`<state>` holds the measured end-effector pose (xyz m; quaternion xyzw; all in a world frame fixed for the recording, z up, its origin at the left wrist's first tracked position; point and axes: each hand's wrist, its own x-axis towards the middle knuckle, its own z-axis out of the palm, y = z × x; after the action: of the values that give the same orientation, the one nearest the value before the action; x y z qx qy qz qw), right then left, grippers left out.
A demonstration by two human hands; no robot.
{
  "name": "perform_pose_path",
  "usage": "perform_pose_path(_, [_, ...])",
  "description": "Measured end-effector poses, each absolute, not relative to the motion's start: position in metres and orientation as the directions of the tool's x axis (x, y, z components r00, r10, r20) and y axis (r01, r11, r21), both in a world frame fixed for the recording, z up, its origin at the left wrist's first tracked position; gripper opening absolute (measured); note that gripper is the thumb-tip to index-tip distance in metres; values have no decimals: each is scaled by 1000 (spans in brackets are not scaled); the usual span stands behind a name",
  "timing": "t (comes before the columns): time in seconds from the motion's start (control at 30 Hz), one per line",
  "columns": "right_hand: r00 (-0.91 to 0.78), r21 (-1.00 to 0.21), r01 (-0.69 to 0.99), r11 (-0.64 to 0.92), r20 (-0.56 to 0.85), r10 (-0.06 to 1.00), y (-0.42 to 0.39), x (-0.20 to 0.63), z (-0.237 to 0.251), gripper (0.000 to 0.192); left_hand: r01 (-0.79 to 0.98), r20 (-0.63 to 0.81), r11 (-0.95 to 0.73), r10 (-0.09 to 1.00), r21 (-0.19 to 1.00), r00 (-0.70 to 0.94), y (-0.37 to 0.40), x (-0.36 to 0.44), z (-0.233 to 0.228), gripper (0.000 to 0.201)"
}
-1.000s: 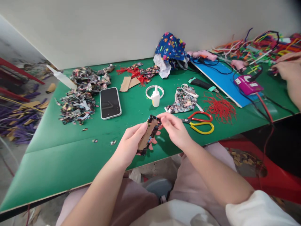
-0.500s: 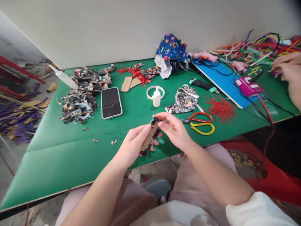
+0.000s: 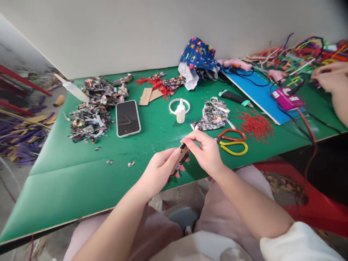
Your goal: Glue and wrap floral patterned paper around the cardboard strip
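Observation:
Between my hands, above the table's front edge, is a small cardboard strip edged with dark patterned fabric; pink fingertip-like bits show beneath it. My left hand grips its lower left side, thumb along the cardboard. My right hand pinches the upper end, fingertips pressed on the fabric edge. Just past my hands stands a small white glue bottle in front of a white ring. Scissors with one red and one yellow handle lie right of my right hand, near a floral fabric piece.
On the green table are a phone, fabric scraps, cardboard pieces, red threads, a cutter knife and a blue board. Another person's hand works at the right, by a purple box with cables.
Both hands have shifted slightly right and toward me with the strip. The strip has turned, so less of its cardboard face shows. My right fingertips now cover its upper end.

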<state>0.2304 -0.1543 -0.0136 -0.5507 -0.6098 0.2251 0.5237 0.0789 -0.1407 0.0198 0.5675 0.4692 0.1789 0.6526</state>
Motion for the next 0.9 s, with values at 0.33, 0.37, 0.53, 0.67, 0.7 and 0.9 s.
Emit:
perform_pose_path(0.33, [114, -697, 608, 381, 551, 827, -154, 227, -19, 15, 313, -340, 203, 806, 928, 485, -141, 80, 11, 40])
perform_pose_path(0.37, [106, -701, 602, 383, 545, 832, -154, 227, -19, 14, 318, -325, 183, 814, 930, 482, -140, 80, 11, 40])
perform_pose_path(0.53, [191, -878, 348, 329, 410, 892, -153, 247, -6, 26, 254, -414, 330, 785, 909, 461, -134, 75, 15, 43])
perform_pose_path(0.67, [139, -738, 627, 250, 422, 896, -163, 287, 3, 20, -61, -421, 530, 732, 846, 536, -131, 66, 20, 39])
perform_pose_path(0.7, [106, -640, 736, 223, 434, 895, -168, 300, 1, 19, -147, -389, 545, 737, 826, 553, -131, 63, 21, 37])
perform_pose_path(0.9, [-50, -212, 973, 95, 210, 976, -195, 362, -27, 36, -405, -193, 502, 778, 764, 598, -130, 51, 31, 21])
